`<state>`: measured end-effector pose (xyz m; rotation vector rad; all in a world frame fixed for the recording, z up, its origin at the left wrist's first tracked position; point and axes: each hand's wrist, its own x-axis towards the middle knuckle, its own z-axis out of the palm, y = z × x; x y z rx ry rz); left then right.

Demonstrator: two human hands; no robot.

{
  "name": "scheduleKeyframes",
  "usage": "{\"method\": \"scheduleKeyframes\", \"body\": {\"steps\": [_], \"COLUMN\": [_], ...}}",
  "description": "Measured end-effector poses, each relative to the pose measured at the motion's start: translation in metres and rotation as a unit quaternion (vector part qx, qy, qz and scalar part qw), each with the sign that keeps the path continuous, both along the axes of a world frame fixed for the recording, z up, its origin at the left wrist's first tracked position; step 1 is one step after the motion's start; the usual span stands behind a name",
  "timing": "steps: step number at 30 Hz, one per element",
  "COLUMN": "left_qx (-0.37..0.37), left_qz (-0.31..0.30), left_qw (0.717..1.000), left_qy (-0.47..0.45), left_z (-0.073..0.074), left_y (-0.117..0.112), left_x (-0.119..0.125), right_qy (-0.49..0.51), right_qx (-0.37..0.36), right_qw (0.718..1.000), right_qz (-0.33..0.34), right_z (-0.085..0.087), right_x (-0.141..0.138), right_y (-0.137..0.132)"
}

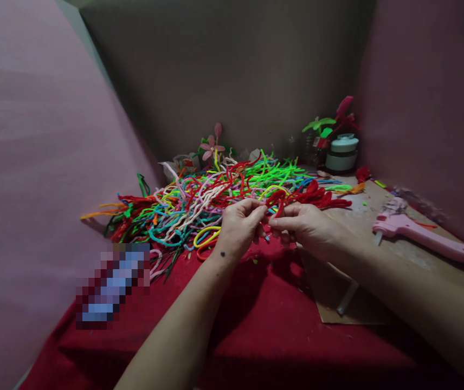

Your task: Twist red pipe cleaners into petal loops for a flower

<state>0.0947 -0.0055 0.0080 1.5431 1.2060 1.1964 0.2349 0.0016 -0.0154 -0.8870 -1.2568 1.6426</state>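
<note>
Both hands meet in front of me over the red cloth, working on a looped red pipe cleaner (pixel 277 199). My left hand (pixel 242 222) is closed, its thumb and fingers pinching the lower end of the loop. From the other side, my right hand (pixel 303 225) pinches the same red pipe cleaner, its fingertips close to the left ones. The exact grip points are partly hidden by the fingers. Just beyond lies a large tangled heap of colored pipe cleaners (pixel 211 189). More bent red pipe cleaner loops (pixel 317 195) lie behind my right hand.
A pink hot glue gun (pixel 427 235) lies on a brown board (pixel 333 298) at right, with a clear glue stick (pixel 348 297) nearby. A lidded jar (pixel 341 153) and pipe cleaner flowers (pixel 211 148) stand at the back. A pixelated object (pixel 114 284) lies at left.
</note>
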Motion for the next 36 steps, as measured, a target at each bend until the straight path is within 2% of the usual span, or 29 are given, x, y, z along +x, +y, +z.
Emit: {"method": "scheduleKeyframes", "body": {"steps": [3,8,11,15,18,25,27,31,36], "left_qx": [0.002,0.006,-0.001,-0.002,-0.001,0.06,0.079,0.089,0.065], "left_qz": [-0.004,0.017,0.009,-0.003,-0.009,-0.013,-0.007,0.004,-0.001], "left_qw": [1.0,1.0,1.0,1.0,0.999,0.994,0.991,0.99,0.996], "left_qy": [0.001,0.019,0.021,0.028,0.034,0.095,0.107,0.107,0.057], "left_z": [-0.001,0.0,0.001,0.001,-0.001,-0.011,-0.014,-0.018,-0.018], "left_y": [0.001,0.002,0.0,-0.004,-0.005,-0.004,-0.003,-0.002,-0.002], "left_x": [0.0,-0.001,0.0,0.004,0.006,0.004,0.003,0.004,0.007], "right_qy": [-0.012,0.056,0.074,0.015,-0.054,-0.138,-0.155,-0.151,-0.045], "right_qx": [0.016,0.049,0.096,0.18,0.217,0.294,0.293,0.261,0.199], "right_qw": [1.0,0.993,0.984,0.966,0.951,0.919,0.919,0.937,0.966], "right_qz": [-0.015,-0.094,-0.13,-0.184,-0.215,-0.224,-0.214,-0.175,-0.16], "right_z": [-0.001,0.002,0.005,0.007,0.007,0.002,0.002,0.006,0.007], "right_x": [-0.001,0.001,0.002,0.002,0.003,0.003,0.004,0.006,0.006], "right_y": [0.0,0.002,0.0,-0.003,-0.003,-0.003,-0.003,-0.003,-0.003]}}
